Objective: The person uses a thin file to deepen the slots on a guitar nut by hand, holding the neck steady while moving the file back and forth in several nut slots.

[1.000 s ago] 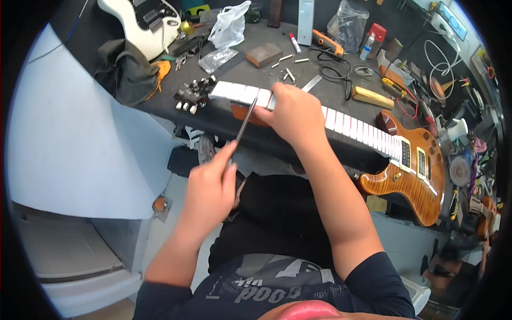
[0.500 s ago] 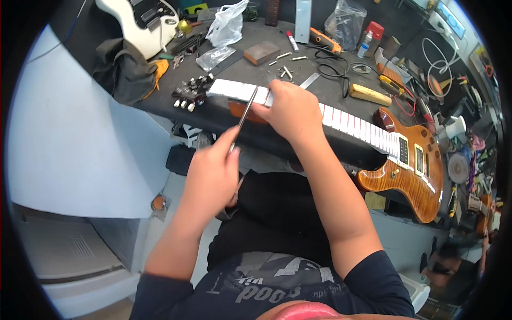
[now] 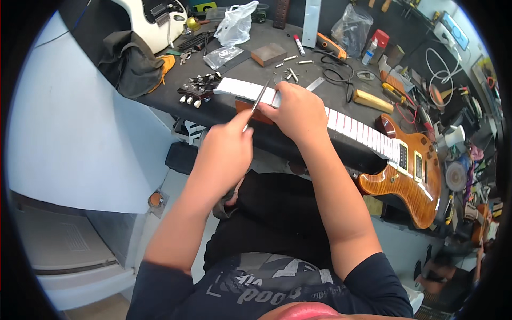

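Note:
My left hand [image 3: 229, 149] is closed on a thin metal file [image 3: 260, 96], which crosses the guitar's white-taped fretboard [image 3: 359, 130] toward the headstock end. My right hand [image 3: 295, 114] grips the neck just right of the file, thumb at the near edge. A reddish-brown block [image 3: 247, 111] sits under the neck there. The dark headstock [image 3: 198, 88] with pale tuning buttons lies to the left. The glossy amber guitar body [image 3: 415, 200] rests at the right. The file's handle end is hidden in my left hand.
A dark workbench [image 3: 154, 99] holds a white guitar [image 3: 151, 29], cloth [image 3: 128, 69], plastic bags [image 3: 232, 24], a wooden block [image 3: 268, 53], small metal cylinders, a yellow-handled tool [image 3: 373, 100], cables and a spray can [image 3: 377, 41]. Another person [image 3: 445, 277] shows at lower right.
My left hand has moved up and right along with the file, pushing its tip further across the fretboard. My right hand keeps its grip on the neck.

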{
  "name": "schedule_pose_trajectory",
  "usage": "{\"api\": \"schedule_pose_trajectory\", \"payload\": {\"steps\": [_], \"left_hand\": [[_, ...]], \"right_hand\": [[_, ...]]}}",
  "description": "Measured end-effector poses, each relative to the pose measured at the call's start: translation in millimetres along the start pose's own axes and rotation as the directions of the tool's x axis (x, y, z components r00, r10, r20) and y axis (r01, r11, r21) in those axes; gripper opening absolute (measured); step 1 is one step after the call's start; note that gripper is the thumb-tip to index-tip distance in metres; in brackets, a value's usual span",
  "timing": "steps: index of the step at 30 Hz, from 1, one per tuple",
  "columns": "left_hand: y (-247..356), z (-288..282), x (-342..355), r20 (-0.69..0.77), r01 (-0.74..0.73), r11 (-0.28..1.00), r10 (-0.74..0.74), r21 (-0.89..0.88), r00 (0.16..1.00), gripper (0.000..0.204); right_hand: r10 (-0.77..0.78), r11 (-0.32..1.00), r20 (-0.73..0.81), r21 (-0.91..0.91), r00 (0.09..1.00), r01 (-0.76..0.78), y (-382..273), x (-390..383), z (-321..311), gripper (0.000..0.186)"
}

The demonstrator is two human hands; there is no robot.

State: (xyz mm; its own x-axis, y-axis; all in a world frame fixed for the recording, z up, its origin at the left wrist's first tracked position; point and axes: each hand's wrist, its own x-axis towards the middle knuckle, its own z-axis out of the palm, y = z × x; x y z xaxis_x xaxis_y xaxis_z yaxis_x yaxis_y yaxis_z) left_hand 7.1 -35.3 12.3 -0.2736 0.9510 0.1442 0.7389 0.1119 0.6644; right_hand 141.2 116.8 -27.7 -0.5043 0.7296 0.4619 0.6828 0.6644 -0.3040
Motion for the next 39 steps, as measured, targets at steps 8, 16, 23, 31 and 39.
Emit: {"api": "schedule_pose_trajectory", "payload": {"steps": [8, 16, 23, 31, 39], "left_hand": [[-20.2, 3.3, -24.5, -0.022, -0.039, 0.998, 0.038, -0.054, 0.999, 0.041], [-13.7, 15.4, 48.7, -0.08, -0.095, 0.995, 0.094, -0.011, 0.992, 0.038], [-34.2, 8.2, -32.9, -0.025, -0.071, 0.996, 0.07, -0.062, 0.997, 0.043], [-3.8, 5.8, 45.5, -0.017, -0.04, 0.999, 0.04, -0.016, 0.999, 0.038], [-37.4, -4.9, -62.1, 0.01, -0.004, 0.987, 0.006, -0.16, 1.0, 0.042]], "right_hand": [[0.006, 1.0, -0.033, -0.003, 0.999, -0.006, 6.6, 1.1, 4.0, 0.049], [-0.033, 0.999, -0.01, 0.004, 0.999, 0.033, -0.6, 6.3, 1.8, 0.048], [0.002, 1.0, -0.014, -0.006, 1.0, -0.002, 7.0, 0.7, 6.5, 0.048], [-0.013, 1.0, 0.009, 0.012, 1.0, 0.013, -6.9, 6.3, -2.7, 0.046], [0.01, 1.0, -0.013, 0.001, 1.0, -0.01, 5.4, 2.6, 5.5, 0.051]]}}
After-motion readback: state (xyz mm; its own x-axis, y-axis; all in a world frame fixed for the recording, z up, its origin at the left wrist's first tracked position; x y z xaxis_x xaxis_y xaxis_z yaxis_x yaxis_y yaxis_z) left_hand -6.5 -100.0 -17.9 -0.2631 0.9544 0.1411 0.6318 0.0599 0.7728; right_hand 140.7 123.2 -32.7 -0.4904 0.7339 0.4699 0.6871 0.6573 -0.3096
